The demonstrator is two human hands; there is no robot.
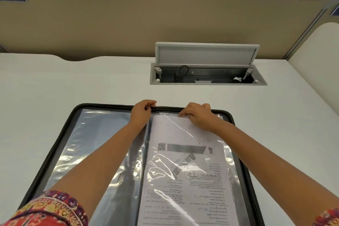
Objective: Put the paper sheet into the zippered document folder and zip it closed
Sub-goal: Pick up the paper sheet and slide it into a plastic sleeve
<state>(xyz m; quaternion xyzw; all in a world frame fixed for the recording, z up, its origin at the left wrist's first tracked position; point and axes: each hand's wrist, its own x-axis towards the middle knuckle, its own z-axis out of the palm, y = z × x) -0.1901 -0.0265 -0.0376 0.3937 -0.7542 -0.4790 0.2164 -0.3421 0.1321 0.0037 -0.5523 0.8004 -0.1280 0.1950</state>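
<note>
The black zippered document folder lies open and flat on the white desk, its left half showing an empty clear plastic sleeve that catches the light. At the far edge, near the spine, the left hand is curled with thumb and fingers pinched together on the top of the sleeves, apparently steadying them or holding the pocket mouth open. Just right of the spine, the white printed paper sheet lies almost wholly inside the right-hand clear sleeve, text upside down to the wearer. The right hand has its fingertips pressed together at the sheet's far edge, where the pocket opens; whether it grips paper, plastic or both I cannot tell.

The step in hand looks like the last of the insertion: seating the sheet's top edge under the sleeve's lip. Next, the hands would need to let go, fold one half over the other, and find the zip pull, which is not clearly visible here. Beyond the folder, a grey cable hatch stands open in the desk.
</note>
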